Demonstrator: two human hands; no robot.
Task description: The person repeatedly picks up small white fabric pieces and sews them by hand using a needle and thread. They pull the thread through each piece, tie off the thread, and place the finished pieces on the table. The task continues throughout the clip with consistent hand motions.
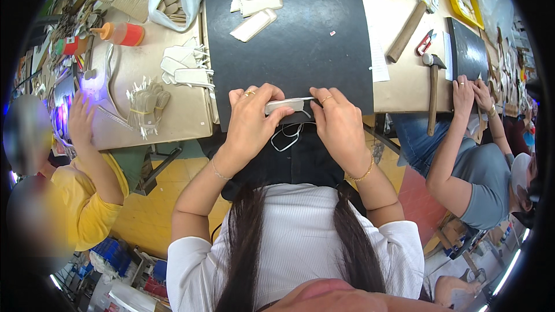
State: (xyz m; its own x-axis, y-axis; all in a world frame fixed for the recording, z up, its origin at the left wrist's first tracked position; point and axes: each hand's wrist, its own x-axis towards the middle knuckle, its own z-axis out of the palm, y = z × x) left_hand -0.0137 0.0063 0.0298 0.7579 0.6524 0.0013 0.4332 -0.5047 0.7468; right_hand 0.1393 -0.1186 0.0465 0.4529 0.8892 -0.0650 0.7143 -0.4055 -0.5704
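Cream, narrow, strap-like leather strip (285, 104) lies at the near edge of the black square mat (289, 40) on the tabletop (399, 89), pinched between both hands, left hand (250, 124) and right hand (340, 124) curled closed on its ends; pressing evenly probably keeps it flat.

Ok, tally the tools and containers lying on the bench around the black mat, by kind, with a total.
Hammers: 2, a big wooden-handled one and a smaller one
Red-handled snips: 1
Orange-capped bottle: 1
White plastic bag: 1
Total: 5
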